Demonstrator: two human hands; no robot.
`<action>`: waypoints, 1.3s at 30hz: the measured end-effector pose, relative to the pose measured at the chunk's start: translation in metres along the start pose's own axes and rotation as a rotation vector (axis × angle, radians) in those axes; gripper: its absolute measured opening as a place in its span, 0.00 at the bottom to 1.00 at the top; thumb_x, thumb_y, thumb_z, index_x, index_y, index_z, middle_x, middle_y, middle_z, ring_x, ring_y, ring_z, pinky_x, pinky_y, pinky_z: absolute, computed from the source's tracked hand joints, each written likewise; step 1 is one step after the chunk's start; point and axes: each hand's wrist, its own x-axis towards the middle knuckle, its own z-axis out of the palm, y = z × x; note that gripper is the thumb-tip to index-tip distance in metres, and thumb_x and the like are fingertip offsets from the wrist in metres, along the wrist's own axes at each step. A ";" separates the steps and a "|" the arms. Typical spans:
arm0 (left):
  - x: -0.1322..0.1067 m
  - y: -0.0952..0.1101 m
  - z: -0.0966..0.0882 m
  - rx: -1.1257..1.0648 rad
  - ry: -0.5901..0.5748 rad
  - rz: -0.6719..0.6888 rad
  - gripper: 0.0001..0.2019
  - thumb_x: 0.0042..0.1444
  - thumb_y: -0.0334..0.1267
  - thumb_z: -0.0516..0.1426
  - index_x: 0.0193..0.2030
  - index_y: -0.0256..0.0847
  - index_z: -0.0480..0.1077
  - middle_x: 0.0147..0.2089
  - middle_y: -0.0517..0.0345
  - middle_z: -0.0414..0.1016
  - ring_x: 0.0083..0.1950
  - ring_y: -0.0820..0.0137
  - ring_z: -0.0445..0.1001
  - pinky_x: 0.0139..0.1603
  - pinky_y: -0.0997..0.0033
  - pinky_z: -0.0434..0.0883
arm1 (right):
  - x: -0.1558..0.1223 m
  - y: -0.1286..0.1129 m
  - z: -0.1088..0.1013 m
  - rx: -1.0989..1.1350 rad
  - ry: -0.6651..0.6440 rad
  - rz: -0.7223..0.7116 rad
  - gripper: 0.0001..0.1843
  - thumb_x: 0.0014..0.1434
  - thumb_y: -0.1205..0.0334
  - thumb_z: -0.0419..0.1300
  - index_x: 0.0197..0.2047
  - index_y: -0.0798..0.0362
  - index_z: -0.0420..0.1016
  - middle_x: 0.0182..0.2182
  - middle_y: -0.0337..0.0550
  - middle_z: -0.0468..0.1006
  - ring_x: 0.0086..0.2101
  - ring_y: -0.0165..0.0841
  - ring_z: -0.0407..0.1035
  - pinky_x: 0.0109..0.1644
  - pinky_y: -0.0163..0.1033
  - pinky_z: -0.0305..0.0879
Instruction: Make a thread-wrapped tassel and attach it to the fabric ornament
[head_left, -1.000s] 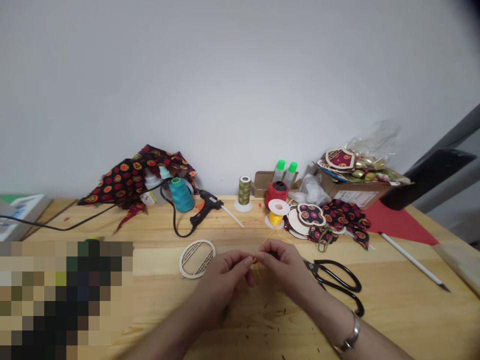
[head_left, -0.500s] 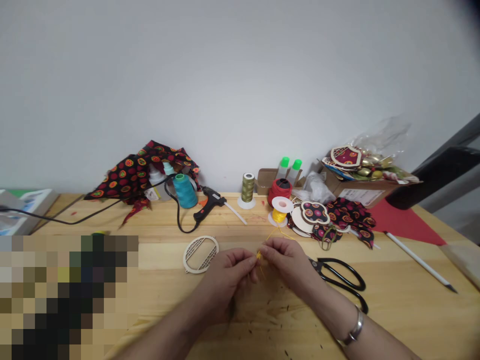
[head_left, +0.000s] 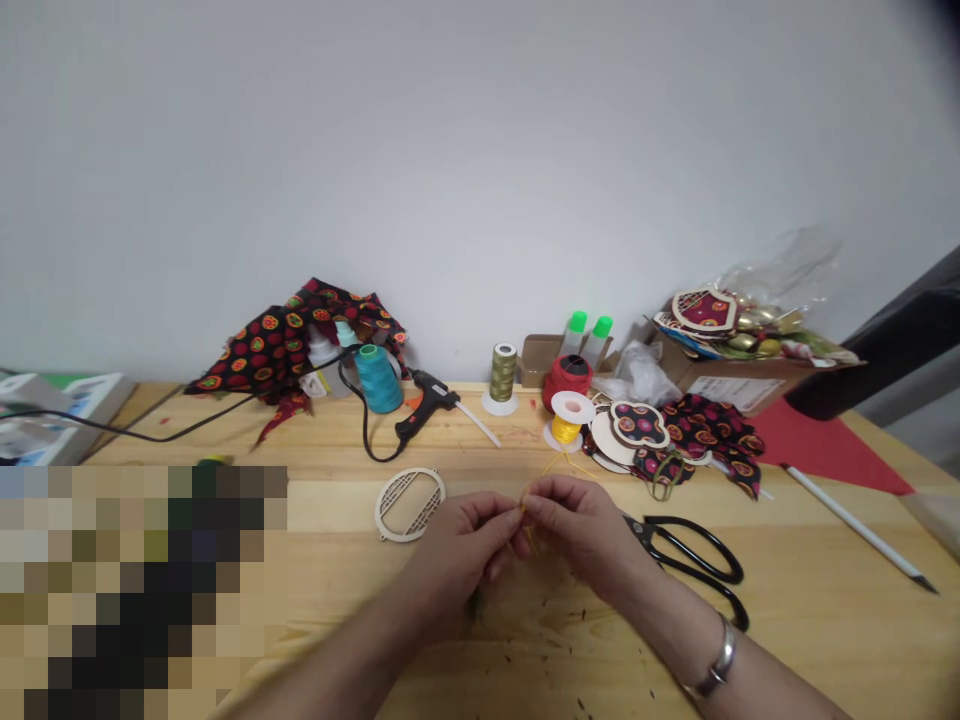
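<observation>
My left hand [head_left: 476, 535] and my right hand [head_left: 577, 520] meet fingertip to fingertip above the table, each pinching yellow cord [head_left: 532, 538]. Loose ends of the cord hang below the fingers, and a strand lies toward the white spool of yellow cord [head_left: 567, 432] behind. Just left of my left hand lies an oval wooden lattice frame [head_left: 384, 507]. Partly under my right forearm rest black-handled scissors [head_left: 731, 570], their blades mostly hidden by the hand. A silver bracelet [head_left: 721, 662] circles my right wrist.
At the back stand a teal thread cone [head_left: 380, 380], a black glue gun [head_left: 429, 405], an olive thread spool [head_left: 503, 375] and a red spool [head_left: 568, 385]. To the right are patterned fabric pieces [head_left: 697, 430], a filled cardboard box [head_left: 742, 385] and a white pencil-like stick [head_left: 855, 520].
My fingertips have drawn closer together around the yellow cord, covering more of its small bundle. The whole view has shifted slightly, so the table items appear a little farther right.
</observation>
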 end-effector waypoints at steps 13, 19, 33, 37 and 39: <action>0.001 -0.003 -0.003 0.039 -0.057 0.002 0.13 0.52 0.43 0.57 0.24 0.35 0.72 0.19 0.63 0.64 0.18 0.80 0.52 0.19 0.76 0.46 | -0.002 0.000 0.001 -0.063 0.033 -0.038 0.13 0.40 0.56 0.69 0.22 0.57 0.72 0.18 0.35 0.70 0.21 0.27 0.60 0.26 0.33 0.52; -0.002 0.003 -0.002 -0.027 -0.102 -0.002 0.11 0.52 0.41 0.57 0.25 0.35 0.73 0.21 0.61 0.68 0.18 0.79 0.56 0.19 0.77 0.49 | -0.002 -0.003 -0.005 -0.024 -0.106 -0.135 0.12 0.43 0.58 0.68 0.23 0.55 0.71 0.22 0.36 0.69 0.24 0.27 0.62 0.30 0.34 0.57; -0.001 0.016 -0.019 1.561 0.520 0.105 0.18 0.58 0.42 0.47 0.52 0.38 0.64 0.48 0.43 0.69 0.38 0.57 0.74 0.31 0.63 0.66 | -0.012 -0.024 -0.016 0.035 -0.424 0.009 0.11 0.55 0.55 0.59 0.32 0.52 0.63 0.36 0.40 0.71 0.16 0.20 0.52 0.20 0.31 0.50; -0.001 0.016 -0.026 1.626 0.505 0.019 0.19 0.60 0.41 0.44 0.55 0.38 0.60 0.47 0.43 0.69 0.38 0.58 0.75 0.30 0.64 0.68 | -0.004 -0.029 -0.026 -0.655 -0.056 -0.210 0.08 0.61 0.58 0.50 0.31 0.51 0.61 0.22 0.37 0.70 0.21 0.27 0.58 0.25 0.33 0.52; -0.001 0.017 -0.030 1.648 0.473 -0.001 0.17 0.60 0.37 0.43 0.54 0.37 0.61 0.45 0.43 0.70 0.39 0.57 0.75 0.29 0.64 0.68 | 0.000 -0.035 -0.033 -1.105 0.236 -0.288 0.06 0.60 0.59 0.50 0.35 0.52 0.63 0.22 0.40 0.71 0.24 0.32 0.63 0.28 0.36 0.53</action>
